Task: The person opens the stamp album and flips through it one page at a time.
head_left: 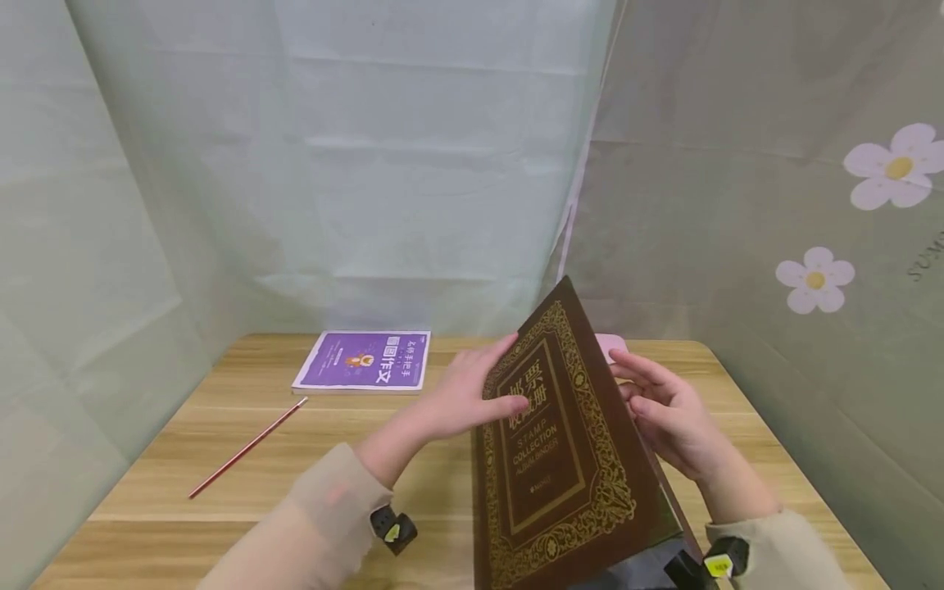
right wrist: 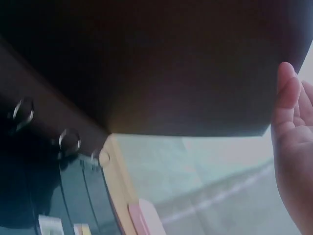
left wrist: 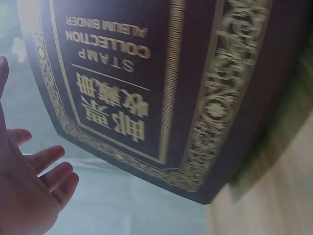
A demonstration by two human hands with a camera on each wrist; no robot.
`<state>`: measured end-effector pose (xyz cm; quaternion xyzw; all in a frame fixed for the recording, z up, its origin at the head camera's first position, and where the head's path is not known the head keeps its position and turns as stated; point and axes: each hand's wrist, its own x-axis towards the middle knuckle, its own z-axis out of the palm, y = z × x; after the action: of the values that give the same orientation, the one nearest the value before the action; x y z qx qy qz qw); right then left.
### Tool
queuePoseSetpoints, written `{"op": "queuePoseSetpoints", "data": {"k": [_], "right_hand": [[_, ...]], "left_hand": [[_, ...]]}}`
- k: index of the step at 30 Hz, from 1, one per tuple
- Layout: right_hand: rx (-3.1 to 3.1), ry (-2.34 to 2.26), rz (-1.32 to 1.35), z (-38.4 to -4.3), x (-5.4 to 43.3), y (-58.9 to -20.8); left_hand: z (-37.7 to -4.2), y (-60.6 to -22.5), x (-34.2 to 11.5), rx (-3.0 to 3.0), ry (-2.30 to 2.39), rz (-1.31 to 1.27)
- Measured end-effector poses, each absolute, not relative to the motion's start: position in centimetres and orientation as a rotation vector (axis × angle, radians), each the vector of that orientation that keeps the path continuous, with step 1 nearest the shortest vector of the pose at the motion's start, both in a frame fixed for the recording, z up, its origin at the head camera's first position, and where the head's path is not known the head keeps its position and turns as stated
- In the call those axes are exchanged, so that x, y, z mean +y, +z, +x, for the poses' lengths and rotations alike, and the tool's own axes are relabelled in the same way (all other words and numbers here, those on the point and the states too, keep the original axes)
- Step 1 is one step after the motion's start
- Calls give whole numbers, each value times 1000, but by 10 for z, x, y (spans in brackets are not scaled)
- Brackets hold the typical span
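Stamp album [head_left: 546, 500], left edge well apart from red pencil [head_left: 248, 447]

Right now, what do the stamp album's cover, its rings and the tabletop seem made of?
Album cover: perhaps leatherette over board, low sheen, gold ornament, stiff and unbent. Binder rings: likely polished metal, from silvery glints. Tabletop: smooth wood or laminate, showing streaky grain.

Left arm [head_left: 298, 528] reaches up from lower left. Left hand [head_left: 466, 395] spread, thumb held out from fairly straight fingers. Right arm [head_left: 785, 553] enters lower right, angled inward. Right hand [head_left: 667, 422] raised, fingers loosely bent, gripping nothing as far as visible; its fingertips are partly hidden in the head view.
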<state>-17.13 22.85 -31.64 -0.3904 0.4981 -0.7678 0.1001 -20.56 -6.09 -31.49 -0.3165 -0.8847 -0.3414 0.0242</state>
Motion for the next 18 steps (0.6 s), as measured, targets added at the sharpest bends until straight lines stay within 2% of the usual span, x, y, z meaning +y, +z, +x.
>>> {"op": "queuePoseSetpoints", "data": {"k": [7,18], "right_hand": [[1532,-2213,-1278,-180,194,-311],[1674,-2053,-1244,-185,145,-309]], "left_hand": [[-204,-297,-70,-2647,-1089,-1046],[-193,-264,-97,-2547,-1258,-1093]]}}
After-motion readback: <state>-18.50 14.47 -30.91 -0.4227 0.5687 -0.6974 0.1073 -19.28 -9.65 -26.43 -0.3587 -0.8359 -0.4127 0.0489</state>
